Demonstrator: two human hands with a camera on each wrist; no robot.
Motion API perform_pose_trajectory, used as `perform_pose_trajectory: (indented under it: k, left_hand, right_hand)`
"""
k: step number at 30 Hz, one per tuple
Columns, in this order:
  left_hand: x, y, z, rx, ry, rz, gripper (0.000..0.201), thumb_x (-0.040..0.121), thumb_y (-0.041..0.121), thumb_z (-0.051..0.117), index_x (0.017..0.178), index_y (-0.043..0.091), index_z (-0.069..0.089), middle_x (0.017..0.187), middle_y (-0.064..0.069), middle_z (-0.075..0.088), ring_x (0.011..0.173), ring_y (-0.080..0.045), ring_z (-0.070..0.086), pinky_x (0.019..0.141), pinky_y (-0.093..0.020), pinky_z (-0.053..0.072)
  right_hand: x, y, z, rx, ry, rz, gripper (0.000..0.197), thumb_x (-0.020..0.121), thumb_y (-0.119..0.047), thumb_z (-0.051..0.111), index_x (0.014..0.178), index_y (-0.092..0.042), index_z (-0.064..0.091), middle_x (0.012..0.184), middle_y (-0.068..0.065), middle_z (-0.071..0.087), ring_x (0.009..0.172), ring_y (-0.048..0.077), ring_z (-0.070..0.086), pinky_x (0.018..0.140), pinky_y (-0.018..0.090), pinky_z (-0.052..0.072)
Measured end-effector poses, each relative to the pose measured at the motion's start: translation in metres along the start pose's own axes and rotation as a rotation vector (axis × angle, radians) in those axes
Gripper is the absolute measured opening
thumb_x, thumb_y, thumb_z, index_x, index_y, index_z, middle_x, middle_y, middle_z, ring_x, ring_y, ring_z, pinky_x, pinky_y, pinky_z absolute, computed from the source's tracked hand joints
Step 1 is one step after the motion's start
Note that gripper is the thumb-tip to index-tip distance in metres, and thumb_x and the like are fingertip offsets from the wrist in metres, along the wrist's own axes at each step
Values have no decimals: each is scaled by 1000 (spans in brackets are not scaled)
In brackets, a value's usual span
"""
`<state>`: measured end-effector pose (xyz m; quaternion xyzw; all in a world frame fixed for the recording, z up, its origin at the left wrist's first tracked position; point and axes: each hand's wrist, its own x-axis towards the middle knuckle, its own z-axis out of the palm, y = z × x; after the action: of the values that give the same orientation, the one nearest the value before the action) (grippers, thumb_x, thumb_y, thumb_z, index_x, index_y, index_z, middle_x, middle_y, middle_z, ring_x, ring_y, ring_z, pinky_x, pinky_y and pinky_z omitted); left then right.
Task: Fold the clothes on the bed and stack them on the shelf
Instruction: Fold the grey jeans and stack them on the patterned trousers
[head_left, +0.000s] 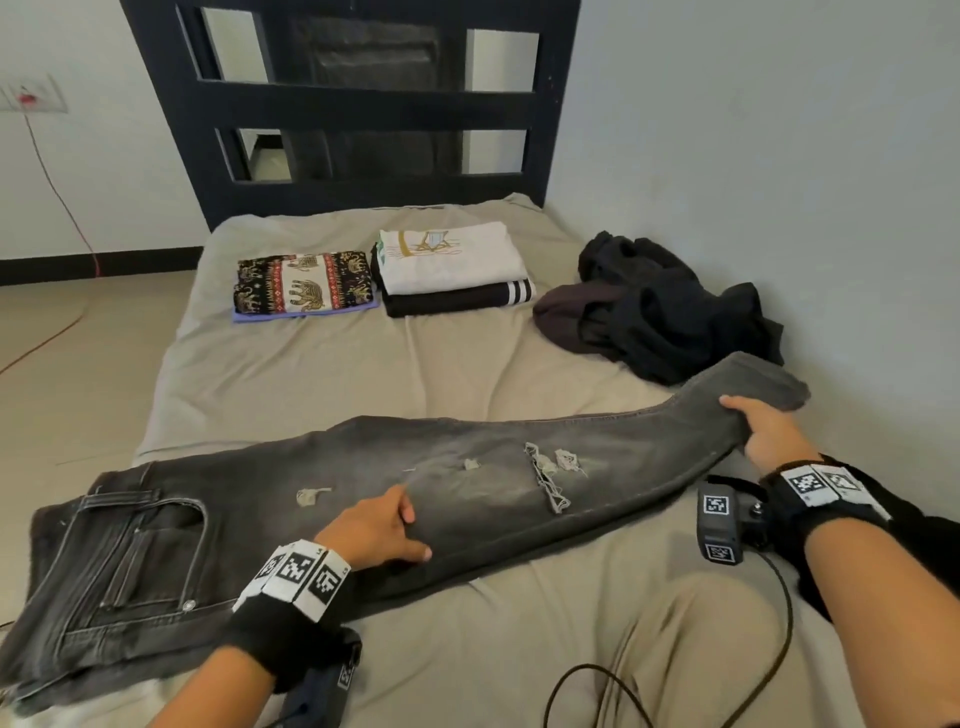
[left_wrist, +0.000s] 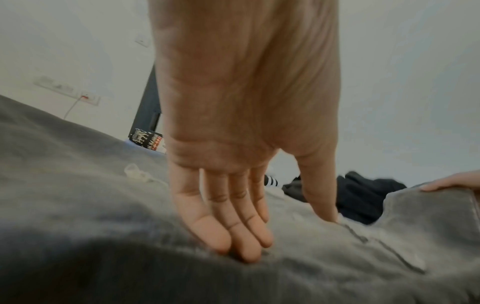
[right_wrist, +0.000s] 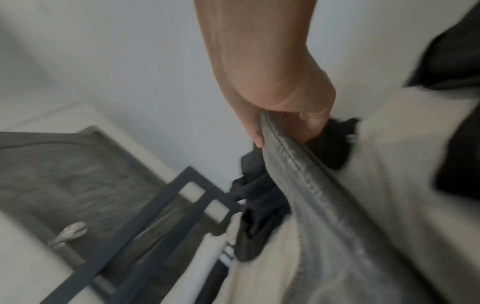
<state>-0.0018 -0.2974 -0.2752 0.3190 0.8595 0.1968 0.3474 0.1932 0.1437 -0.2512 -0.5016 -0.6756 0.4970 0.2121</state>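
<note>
Far on the bed (head_left: 311, 374), left to right: a folded print cloth (head_left: 304, 283), a folded stack (head_left: 452, 270) with a white top, and a dark unfolded heap (head_left: 670, 306) near the right wall. So some folding looks done; the heap and all shelving remain, and no shelf shows. The jeans (head_left: 363, 499) lie lengthwise across the near bed, legs doubled together. The left hand (head_left: 376, 530) presses flat on the thigh, fingers straight. The right hand (head_left: 769, 431) pinches the raised hem end.
</note>
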Motion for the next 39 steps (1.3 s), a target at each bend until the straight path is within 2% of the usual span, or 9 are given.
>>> perform_pose_trajectory:
  k: [3, 12, 16, 19, 23, 28, 31, 35, 39]
  left_hand:
    - [-14, 1, -15, -162, 22, -6, 37, 87, 46, 65, 110, 21, 49, 91, 1, 61, 71, -10, 60, 59, -20, 46]
    - [-100, -30, -100, -626, 414, -6, 35, 94, 47, 49, 100, 15, 62, 96, -10, 69, 70, -15, 67, 64, -27, 53]
    - [-136, -61, -111, -829, 491, -48, 62, 90, 64, 43, 110, 9, 62, 103, -10, 71, 88, -25, 69, 73, -32, 56]
    - [-144, -85, -114, -931, 483, -95, 109, 45, 98, 47, 114, 14, 62, 101, -5, 74, 90, -25, 72, 66, -33, 58]
    - [-141, -100, -120, -966, 438, -103, 94, 58, 95, 41, 115, 24, 61, 104, -4, 73, 94, -22, 71, 70, -37, 58]
    - [-116, -135, -110, -622, 520, -221, 67, 67, 50, 81, 113, 9, 54, 110, -17, 67, 94, -27, 67, 83, -42, 57]
    - [-114, -146, -107, -518, 594, -263, 54, 85, 14, 69, 131, 13, 39, 124, -18, 57, 109, -32, 57, 93, -43, 50]
    - [-116, -135, -102, -46, 677, -289, 67, 90, 10, 56, 148, 13, 23, 140, -21, 42, 125, -37, 44, 102, -44, 41]
    - [-109, -97, -87, 349, 700, 183, 58, 96, 17, 50, 150, 25, 29, 156, -6, 22, 143, -29, 22, 118, -46, 20]
  right_hand:
    - [-13, -48, 23, 386, 160, 0, 82, 59, -28, 87, 133, -9, 54, 127, 10, 60, 110, 28, 62, 88, 39, 54]
    - [-190, -175, 165, 118, 35, -673, 35, 82, -27, 73, 112, -13, 64, 103, -2, 66, 96, 17, 61, 87, 36, 50]
    - [-271, -172, 241, 32, -112, -932, 16, 87, -21, 67, 101, -14, 63, 91, -1, 65, 80, 14, 60, 66, 25, 44]
    - [-316, -143, 295, -96, -250, -1054, 10, 87, -14, 64, 94, -14, 57, 84, 0, 57, 72, 18, 53, 61, 26, 37]
    - [-360, -97, 346, -316, -442, -1229, 24, 78, -7, 62, 100, -11, 53, 95, 9, 57, 82, 31, 56, 66, 39, 46]
    - [-370, -68, 359, -536, -683, -1251, 26, 86, -19, 62, 107, -12, 50, 102, 6, 50, 92, 25, 49, 68, 39, 47]
    - [-353, -71, 341, -638, -864, -1225, 48, 91, -49, 56, 127, -19, 47, 119, 0, 50, 108, 16, 47, 87, 33, 44]
    - [-300, -75, 309, -824, -877, -1052, 67, 94, -60, 42, 148, -21, 32, 153, -1, 33, 142, 15, 25, 119, 44, 17]
    - [-260, -64, 296, -914, -746, -928, 74, 97, -59, 28, 156, -22, 4, 163, -7, -4, 148, 10, -11, 121, 40, -5]
